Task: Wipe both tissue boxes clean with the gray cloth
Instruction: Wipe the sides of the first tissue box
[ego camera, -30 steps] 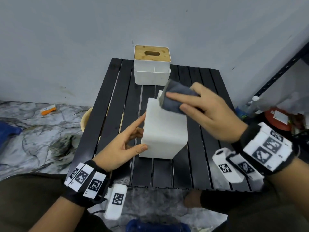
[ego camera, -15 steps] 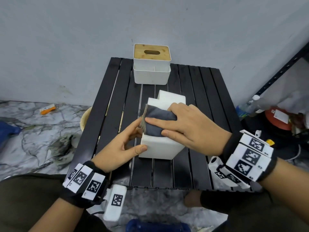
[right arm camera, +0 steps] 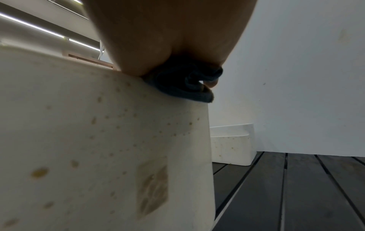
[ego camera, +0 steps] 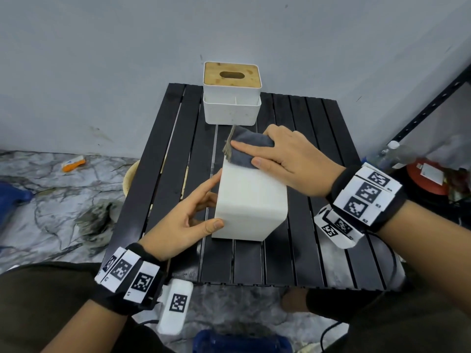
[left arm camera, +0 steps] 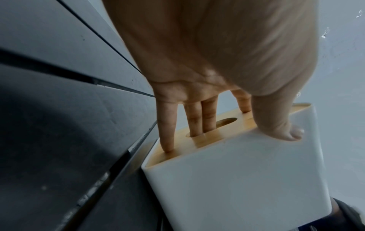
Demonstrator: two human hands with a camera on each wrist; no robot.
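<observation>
Fingers (ego camera: 244, 149) of right hand (ego camera: 293, 159) laid out fairly straight on gray cloth (ego camera: 248, 149), pressing it flat against far end of upward face of near tissue box (ego camera: 251, 197); thumb tucked behind cloth, not clearly seen. Head view: near tissue box lying on its side at centre of black slatted table (ego camera: 318, 238), white wall facing up. Left hand (ego camera: 183, 222) steadying box from left, thumb on near left corner, fingers spread along left face. Second tissue box (ego camera: 232, 95) upright at far edge of table, against grey wall (ego camera: 102, 59), wooden lid with oval slot on top, well apart from cloth. Tan frayed edge of cloth hanging off left side of box. Left wrist view: left hand (left arm camera: 207, 70) on wooden lid (left arm camera: 197, 140) of near tissue box (left arm camera: 247, 179), which faces left; little and index fingertips pressed on lid, two middle fingers dipped into oval slot (left arm camera: 213, 126), thumb hooked over white edge; box thus gripped. Right wrist view: right hand (right arm camera: 168, 39) dark and close, gray cloth (right arm camera: 187, 82) bunched under palm on top edge of near tissue box (right arm camera: 98, 148); brownish spots and a faded patch on this white wall. Second tissue box (right arm camera: 233, 148) visible beyond, likewise speckled, on table slats (right arm camera: 296, 195).
</observation>
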